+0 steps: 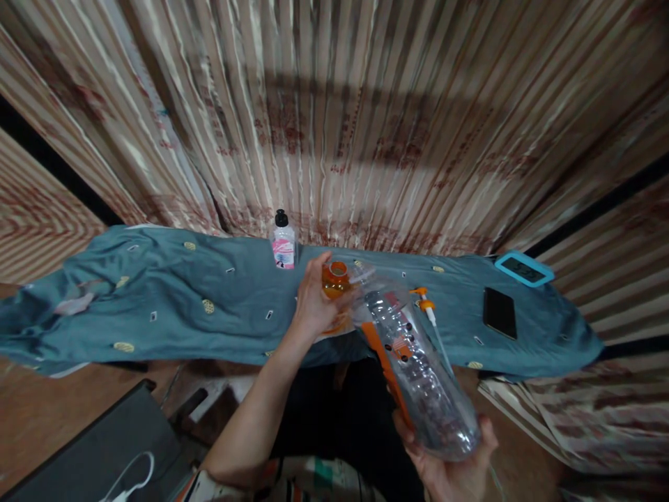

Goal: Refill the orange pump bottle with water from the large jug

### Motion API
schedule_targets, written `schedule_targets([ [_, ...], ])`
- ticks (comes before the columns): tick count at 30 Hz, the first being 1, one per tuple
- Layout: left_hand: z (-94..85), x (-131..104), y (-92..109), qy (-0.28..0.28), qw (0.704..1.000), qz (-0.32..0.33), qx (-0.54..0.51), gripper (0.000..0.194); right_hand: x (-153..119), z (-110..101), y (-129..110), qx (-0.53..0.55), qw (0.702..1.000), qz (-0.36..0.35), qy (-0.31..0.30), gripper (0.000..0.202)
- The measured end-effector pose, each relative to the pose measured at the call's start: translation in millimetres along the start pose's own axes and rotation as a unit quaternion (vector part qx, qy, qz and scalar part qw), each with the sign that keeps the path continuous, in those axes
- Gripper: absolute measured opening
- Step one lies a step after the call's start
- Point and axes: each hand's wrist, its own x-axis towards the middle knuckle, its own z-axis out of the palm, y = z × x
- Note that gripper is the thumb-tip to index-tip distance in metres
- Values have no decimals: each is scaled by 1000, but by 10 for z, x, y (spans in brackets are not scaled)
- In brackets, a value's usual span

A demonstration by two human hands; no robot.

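Observation:
My left hand (pixel 312 298) is closed around an amber bottle (pixel 335 279) that stands on the cloth, its round mouth uncovered. With my right hand (pixel 457 464) I grip the base of a large clear plastic bottle (pixel 418 362) with an orange strip and printed marks. That bottle is tilted, its neck pointing up and left, close beside the amber bottle. Whether the two touch, I cannot tell. Just right of the clear bottle lies an orange pump top (pixel 426 305) with a pale tube, partly hidden behind the bottle.
A small bottle (pixel 283 247) with a black cap and pink label stands toward the back. To the right lie a dark phone (pixel 500 312) and a blue-framed digital clock (pixel 524 269). Teal patterned cloth (pixel 178 307) covers the narrow table; a striped curtain (pixel 324 139) hangs behind.

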Motion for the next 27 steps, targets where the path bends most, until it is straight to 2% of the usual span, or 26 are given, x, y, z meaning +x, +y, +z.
schedule_targets([
  [7, -25, -10, -3, -9, 999, -8, -39, 100, 43, -183, -32, -1, 1000, 14, -6, 79],
  [13, -36, -55, -35, -13, 997, -24, -79, 99, 0, -174, -64, 17, 999, 33, -33, 80],
  [17, -122, -156, -70, -3, 996, -43, -81, 96, 6, -212, -58, 35, 997, 37, -54, 79],
  [19, -216, -239, -61, 18, 996, -46, -71, 95, 50, -283, -50, 36, 995, 47, -78, 77],
  [23, -436, -513, 42, 59, 994, -43, -88, 93, 177, -439, -26, 25, 980, 75, -185, 73],
  [25, -510, -708, 124, 46, 992, -45, -106, 90, 231, -473, 1, 25, 973, 90, -212, 73],
  [27, -540, -921, 215, 3, 990, -64, -125, 84, 271, -466, 48, 23, 967, 109, -229, 72],
])
